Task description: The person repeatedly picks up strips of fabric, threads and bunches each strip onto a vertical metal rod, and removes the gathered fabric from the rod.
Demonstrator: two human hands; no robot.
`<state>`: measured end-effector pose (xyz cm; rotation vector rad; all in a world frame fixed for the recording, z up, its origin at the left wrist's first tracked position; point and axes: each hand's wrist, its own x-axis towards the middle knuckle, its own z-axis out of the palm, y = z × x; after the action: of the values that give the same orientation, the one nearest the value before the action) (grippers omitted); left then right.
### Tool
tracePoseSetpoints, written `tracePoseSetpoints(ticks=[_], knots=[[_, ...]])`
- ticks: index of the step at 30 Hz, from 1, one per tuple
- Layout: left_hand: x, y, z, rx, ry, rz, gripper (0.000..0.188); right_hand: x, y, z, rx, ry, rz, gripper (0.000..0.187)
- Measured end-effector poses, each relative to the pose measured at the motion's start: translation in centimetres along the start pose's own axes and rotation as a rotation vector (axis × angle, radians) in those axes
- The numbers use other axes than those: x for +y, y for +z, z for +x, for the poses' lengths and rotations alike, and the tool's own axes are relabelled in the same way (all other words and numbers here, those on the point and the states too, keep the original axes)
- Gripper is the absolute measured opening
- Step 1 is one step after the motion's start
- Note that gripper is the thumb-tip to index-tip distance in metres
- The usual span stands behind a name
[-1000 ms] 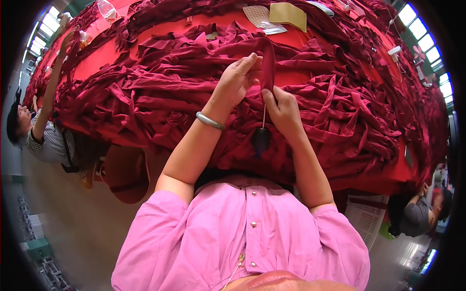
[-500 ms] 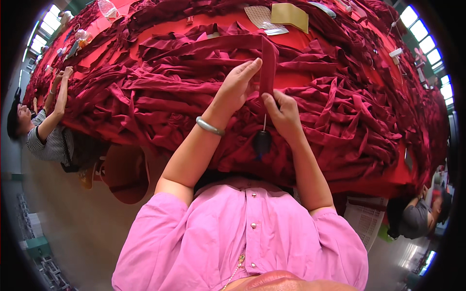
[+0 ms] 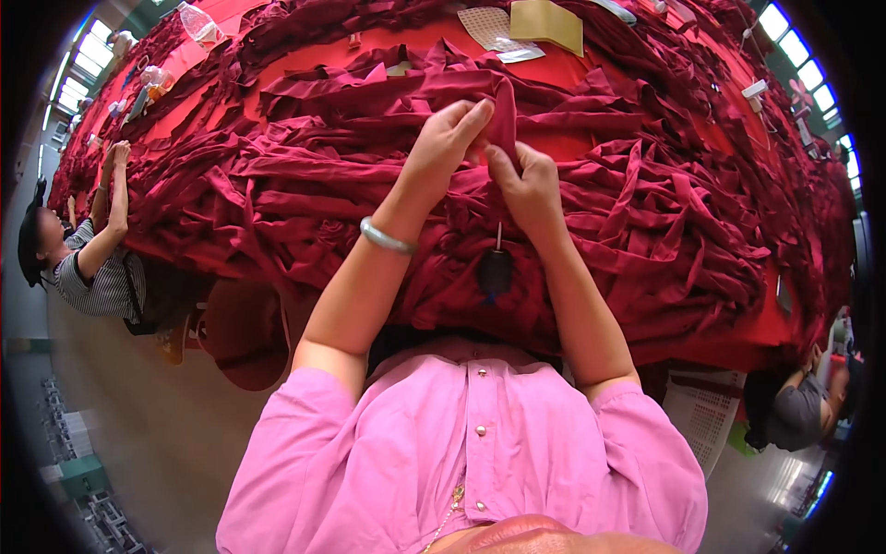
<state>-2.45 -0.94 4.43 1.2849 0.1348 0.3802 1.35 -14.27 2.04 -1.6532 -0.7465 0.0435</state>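
Far left, a co-worker in a striped top reaches up into the heap of dark red strips, soft and crumpled, spilling over the red table. Centre now: left hand, pale bangle on the wrist, fingers pinched on a folded strip, lifting it clear of the pile to work it. Right hand clamps the same strip from below, and something small and dark dangles under it. Beyond, flat yellow card.
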Motion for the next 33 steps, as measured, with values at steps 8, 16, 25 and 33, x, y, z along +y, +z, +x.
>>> tracePoseSetpoints(ticks=[8,16,25,33], knots=[[-1.7,0.1,-0.2,-0.064,0.056,0.172,0.017,1.9,-2.2,2.6,-0.109,0.020,0.211,0.035],[0.5,-0.2,2.1,-0.116,-0.127,-0.049,0.022,-0.6,-1.0,0.8,-0.006,-0.009,-0.159,0.027],[-2.0,-0.5,-2.3,-0.135,-0.077,0.083,0.022,0.7,-3.7,3.7,-0.157,0.012,0.089,0.043],[0.4,0.0,3.1,-0.012,-0.084,-0.038,0.019,-0.8,-1.2,0.6,-0.037,-0.013,-0.115,0.038]])
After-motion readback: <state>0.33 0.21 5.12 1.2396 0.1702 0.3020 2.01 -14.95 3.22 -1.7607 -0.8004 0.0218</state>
